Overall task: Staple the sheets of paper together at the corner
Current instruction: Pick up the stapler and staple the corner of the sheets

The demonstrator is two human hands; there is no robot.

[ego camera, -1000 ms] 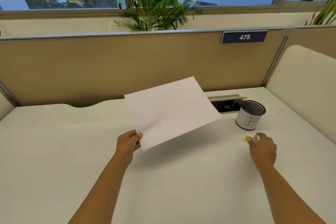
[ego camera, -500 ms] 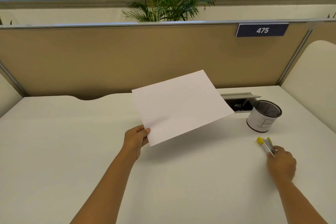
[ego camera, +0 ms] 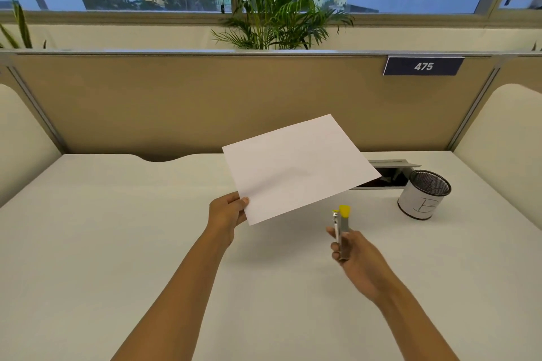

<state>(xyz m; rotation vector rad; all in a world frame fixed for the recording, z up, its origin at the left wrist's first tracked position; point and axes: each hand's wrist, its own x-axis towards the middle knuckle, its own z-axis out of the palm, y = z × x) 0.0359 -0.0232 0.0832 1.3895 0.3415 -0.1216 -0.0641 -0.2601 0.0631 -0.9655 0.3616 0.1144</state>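
Observation:
White sheets of paper (ego camera: 299,167) hang tilted above the desk, pinched at their near left corner by my left hand (ego camera: 227,214). I cannot tell how many sheets there are. My right hand (ego camera: 356,261) grips a small grey stapler with a yellow tip (ego camera: 341,224), held upright in the air. The stapler's tip is just below and to the right of the paper's near edge, not touching it.
The white desk (ego camera: 117,243) is fenced by tan partition panels (ego camera: 176,102). A mesh pen cup (ego camera: 423,195) stands at the right, next to an open cable hatch (ego camera: 390,174). Beyond the partition is a palm plant (ego camera: 272,3) and windows.
My right hand has lifted the stapler off the desk at the right and carried it left, towards the paper. The left hand still holds the paper aloft.

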